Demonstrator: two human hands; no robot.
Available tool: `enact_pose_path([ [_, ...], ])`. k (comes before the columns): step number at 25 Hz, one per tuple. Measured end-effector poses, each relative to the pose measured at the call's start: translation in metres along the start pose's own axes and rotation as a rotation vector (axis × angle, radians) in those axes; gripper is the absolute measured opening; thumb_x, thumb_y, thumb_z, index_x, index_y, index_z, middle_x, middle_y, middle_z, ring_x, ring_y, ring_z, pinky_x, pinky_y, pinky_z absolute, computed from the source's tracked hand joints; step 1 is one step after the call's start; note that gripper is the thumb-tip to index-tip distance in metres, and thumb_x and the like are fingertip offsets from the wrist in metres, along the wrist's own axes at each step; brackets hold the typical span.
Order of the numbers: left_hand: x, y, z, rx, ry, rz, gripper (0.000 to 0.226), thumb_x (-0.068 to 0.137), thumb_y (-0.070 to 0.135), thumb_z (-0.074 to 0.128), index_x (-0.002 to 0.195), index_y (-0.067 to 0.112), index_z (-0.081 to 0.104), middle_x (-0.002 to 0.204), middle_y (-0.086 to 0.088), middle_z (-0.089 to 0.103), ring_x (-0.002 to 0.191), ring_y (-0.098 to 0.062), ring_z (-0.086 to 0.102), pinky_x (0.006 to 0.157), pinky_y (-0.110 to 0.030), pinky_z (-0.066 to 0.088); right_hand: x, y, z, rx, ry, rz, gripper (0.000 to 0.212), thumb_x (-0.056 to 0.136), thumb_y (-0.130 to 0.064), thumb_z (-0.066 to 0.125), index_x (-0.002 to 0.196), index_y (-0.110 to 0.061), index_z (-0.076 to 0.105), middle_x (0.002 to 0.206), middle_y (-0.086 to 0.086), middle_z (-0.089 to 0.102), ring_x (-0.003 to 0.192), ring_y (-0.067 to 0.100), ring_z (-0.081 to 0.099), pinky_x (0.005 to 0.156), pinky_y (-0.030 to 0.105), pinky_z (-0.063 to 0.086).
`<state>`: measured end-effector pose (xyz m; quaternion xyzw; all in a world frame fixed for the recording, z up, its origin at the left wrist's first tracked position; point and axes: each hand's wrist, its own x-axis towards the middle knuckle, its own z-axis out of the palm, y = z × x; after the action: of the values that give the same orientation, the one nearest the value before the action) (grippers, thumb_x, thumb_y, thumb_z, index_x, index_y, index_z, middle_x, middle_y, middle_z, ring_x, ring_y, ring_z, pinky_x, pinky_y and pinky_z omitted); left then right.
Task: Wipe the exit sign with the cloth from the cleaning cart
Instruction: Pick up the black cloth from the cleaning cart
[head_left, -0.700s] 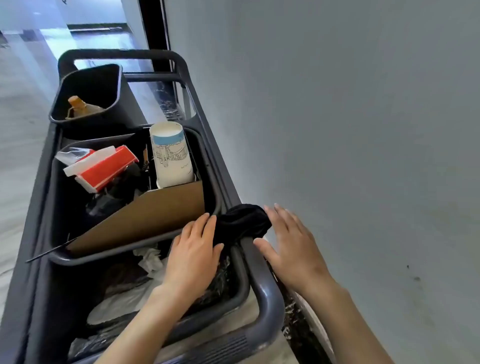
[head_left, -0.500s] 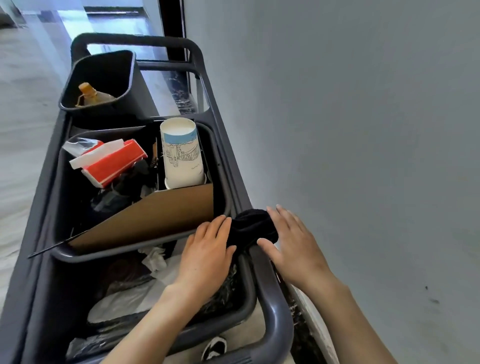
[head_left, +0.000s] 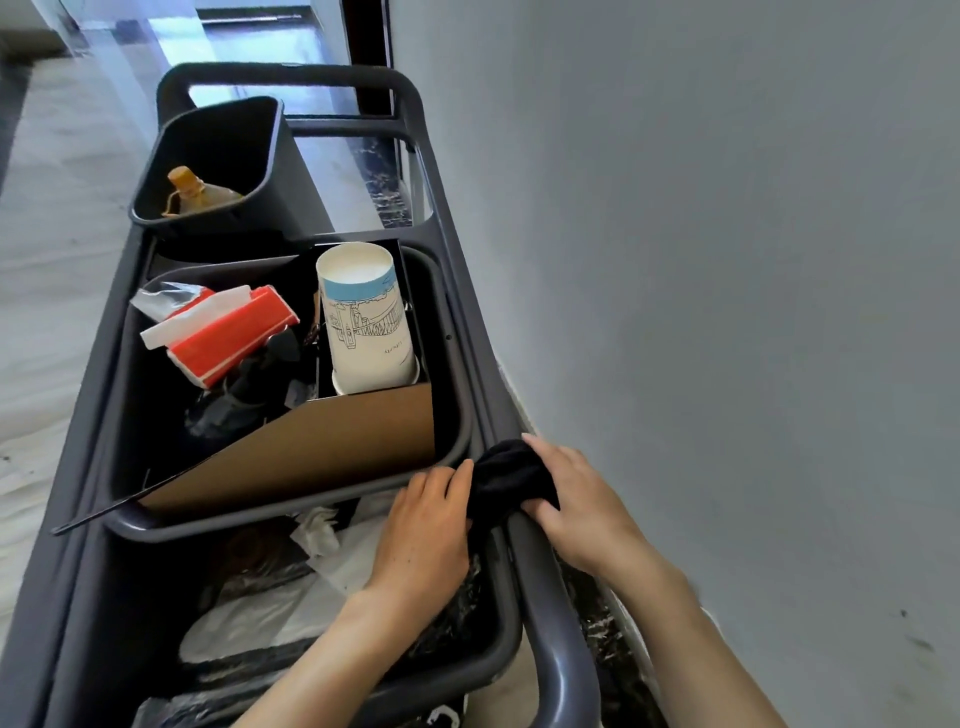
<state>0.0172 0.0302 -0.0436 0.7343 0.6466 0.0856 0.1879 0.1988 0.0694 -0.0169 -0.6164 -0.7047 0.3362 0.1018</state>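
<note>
Half the cloth (head_left: 506, 480) is hidden: right hand (head_left: 582, 499) grips it, left hand (head_left: 423, 535) touches, fingers straight.

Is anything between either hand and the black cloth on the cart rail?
Nothing visible. The right hand grips the black cloth on the cart rail, and the left hand touches its edge. The exit sign is out of view.

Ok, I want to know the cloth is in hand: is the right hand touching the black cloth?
Touching. The head view shows the right hand curled over the cloth, its thumb pinching the lower edge.
</note>
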Motion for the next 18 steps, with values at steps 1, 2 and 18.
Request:
enact_pose_path([
  [1, 0.0, 0.0, -0.001, -0.027, -0.001, 0.0, 0.06, 0.096, 0.015, 0.061, 0.152, 0.016, 0.039, 0.138, -0.002, 0.052, 0.124, -0.024, 0.046, 0.103, -0.034, 0.038, -0.003, 0.0, 0.001, -0.001, 0.03, 0.011, 0.061, 0.089, -0.022, 0.06, 0.144, -0.031, 0.036, 0.142, -0.001, 0.046, 0.127, 0.018, 0.046, 0.101, 0.028, 0.036],
  [2, 0.0, 0.0, -0.004, -0.06, 0.007, 0.004, 0.055, 0.096, 0.016, 0.063, 0.148, 0.018, 0.045, 0.134, -0.001, 0.054, 0.122, -0.024, 0.048, 0.101, -0.034, 0.04, -0.008, 0.0, 0.002, -0.005, 0.059, 0.019, 0.056, 0.089, -0.023, 0.06, 0.141, -0.032, 0.041, 0.137, 0.0, 0.05, 0.122, 0.02, 0.05, 0.097, 0.03, 0.039],
  [18, -0.03, 0.189, -0.027, -0.726, -0.193, 0.414, 0.058, 0.092, -0.002, 0.07, 0.096, 0.056, 0.068, 0.094, 0.019, 0.076, 0.09, 0.001, 0.071, 0.074, -0.012, 0.053, -0.236, 0.071, -0.094, 0.439, 0.696, 0.207, 0.033, 0.085, -0.027, 0.068, 0.107, -0.05, 0.057, 0.098, -0.026, 0.067, 0.094, -0.005, 0.062, 0.079, 0.021, 0.051],
])
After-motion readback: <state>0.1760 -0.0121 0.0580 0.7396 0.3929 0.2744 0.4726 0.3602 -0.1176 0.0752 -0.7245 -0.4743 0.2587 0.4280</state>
